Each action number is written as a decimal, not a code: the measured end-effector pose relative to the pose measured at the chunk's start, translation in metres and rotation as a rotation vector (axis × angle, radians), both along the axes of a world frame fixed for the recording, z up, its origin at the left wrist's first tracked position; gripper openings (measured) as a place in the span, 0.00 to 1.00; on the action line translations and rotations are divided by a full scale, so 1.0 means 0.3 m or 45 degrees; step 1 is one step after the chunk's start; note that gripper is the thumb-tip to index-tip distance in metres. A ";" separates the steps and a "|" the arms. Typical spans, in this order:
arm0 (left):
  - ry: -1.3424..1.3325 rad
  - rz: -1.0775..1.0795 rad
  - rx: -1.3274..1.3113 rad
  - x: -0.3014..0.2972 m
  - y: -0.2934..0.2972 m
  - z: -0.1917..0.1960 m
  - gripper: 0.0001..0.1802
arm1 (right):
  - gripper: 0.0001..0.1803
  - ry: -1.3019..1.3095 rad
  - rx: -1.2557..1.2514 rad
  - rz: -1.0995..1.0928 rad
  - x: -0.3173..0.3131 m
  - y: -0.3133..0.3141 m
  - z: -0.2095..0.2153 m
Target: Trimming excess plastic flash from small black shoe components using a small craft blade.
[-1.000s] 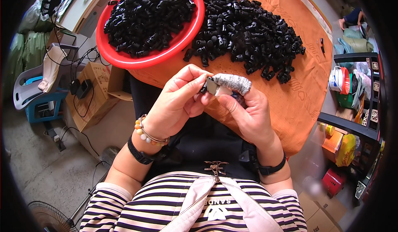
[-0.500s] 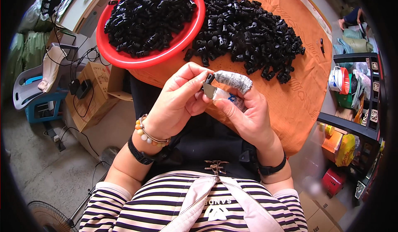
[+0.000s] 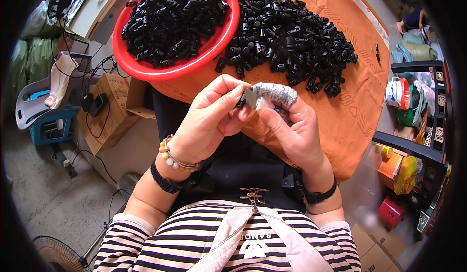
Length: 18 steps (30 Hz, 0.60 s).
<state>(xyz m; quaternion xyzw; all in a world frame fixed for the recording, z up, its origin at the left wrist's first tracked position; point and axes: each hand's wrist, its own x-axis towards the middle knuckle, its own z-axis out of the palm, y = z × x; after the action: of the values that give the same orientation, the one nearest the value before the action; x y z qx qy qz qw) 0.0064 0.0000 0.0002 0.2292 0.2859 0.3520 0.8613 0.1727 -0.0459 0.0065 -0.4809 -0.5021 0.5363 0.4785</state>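
Observation:
Above the near edge of the orange-covered table, my left hand (image 3: 212, 110) pinches a small black plastic cord lock (image 3: 241, 101) between thumb and fingers. My right hand (image 3: 297, 132) is closed on a flat metal blade (image 3: 251, 98) whose grip is wrapped in white material. The blade lies against the cord lock; my fingers partly hide where they meet. A grey knitted sleeve (image 3: 276, 93) covers my right index finger. Beyond my hands, a loose pile of black cord locks (image 3: 296, 38) rests on the cloth. More fill a red tub (image 3: 127, 63) at the far left.
The orange tablecloth (image 3: 335, 126) spreads to the right. A small thin tool (image 3: 377, 53) lies near its right edge. To the left are an opened cardboard box (image 3: 104, 111), cables and a grey chair (image 3: 34, 97). A black shelf rack (image 3: 411, 148) stands at right.
The blade has tilted, and its flat face shows narrower now. My right hand has shifted slightly up and right, thumb included. My left hand keeps its pinch on the cord lock.

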 end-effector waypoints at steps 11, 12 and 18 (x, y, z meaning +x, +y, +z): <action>0.039 0.029 -0.054 0.015 -0.008 0.000 0.09 | 0.23 0.214 0.056 -0.195 -0.068 0.071 -0.004; 0.030 0.029 -0.027 0.013 -0.009 -0.007 0.08 | 0.23 0.147 0.061 -0.180 -0.071 0.078 -0.010; -0.089 -0.036 -0.028 -0.011 0.007 -0.014 0.07 | 0.22 0.232 0.079 -0.303 -0.065 0.090 -0.021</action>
<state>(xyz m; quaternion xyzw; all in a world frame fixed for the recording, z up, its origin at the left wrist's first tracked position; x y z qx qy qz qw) 0.0032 0.0020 -0.0040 0.2114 0.2562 0.3445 0.8781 0.1531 -0.0189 0.0001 -0.4713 -0.4124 0.5015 0.5969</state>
